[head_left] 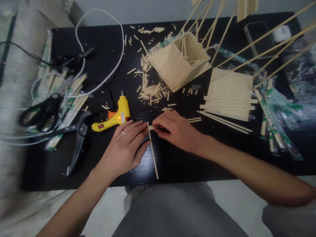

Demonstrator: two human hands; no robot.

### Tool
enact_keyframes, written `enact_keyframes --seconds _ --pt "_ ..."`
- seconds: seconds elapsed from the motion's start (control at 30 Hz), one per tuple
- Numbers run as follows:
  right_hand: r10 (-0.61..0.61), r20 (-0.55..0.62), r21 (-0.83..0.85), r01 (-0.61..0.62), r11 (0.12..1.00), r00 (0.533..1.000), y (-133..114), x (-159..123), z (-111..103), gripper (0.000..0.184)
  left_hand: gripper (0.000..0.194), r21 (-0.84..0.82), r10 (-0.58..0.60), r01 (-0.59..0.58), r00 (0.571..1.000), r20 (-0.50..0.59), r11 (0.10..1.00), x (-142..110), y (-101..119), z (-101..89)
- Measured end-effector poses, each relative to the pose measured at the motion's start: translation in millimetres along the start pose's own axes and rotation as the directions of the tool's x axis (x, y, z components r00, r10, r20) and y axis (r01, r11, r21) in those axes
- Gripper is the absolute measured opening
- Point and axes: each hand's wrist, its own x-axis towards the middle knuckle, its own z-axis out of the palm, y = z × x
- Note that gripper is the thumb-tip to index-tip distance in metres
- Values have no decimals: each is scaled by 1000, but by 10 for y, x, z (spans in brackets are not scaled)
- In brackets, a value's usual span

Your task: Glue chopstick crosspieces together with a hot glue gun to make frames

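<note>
A thin wooden stick lies nearly lengthwise on the black table in front of me. My left hand, with a ring on one finger, holds this stick near its far end, fingertips and thumb against its left side. My right hand is closed in a pinch on a pair of wooden sticks lying crosswise. Their left ends meet the first stick near its top, and the fingers hide their middle. A yellow hot glue gun, its switch lit, lies just beyond my left hand.
A box built of sticks stands behind, amid many cut stick pieces. A flat stick panel lies right, with wrapped sticks beside it. Scissors, cutting pliers and a white cable are left. Long sticks jut in top right.
</note>
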Motion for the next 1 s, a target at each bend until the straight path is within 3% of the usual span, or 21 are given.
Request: enact_keyframes --seconds 1.0 --pt "8 -17 18 -7 1000 1000 28 1 11 9 32 8 15 -15 999 -30 1000 24 18 -6"
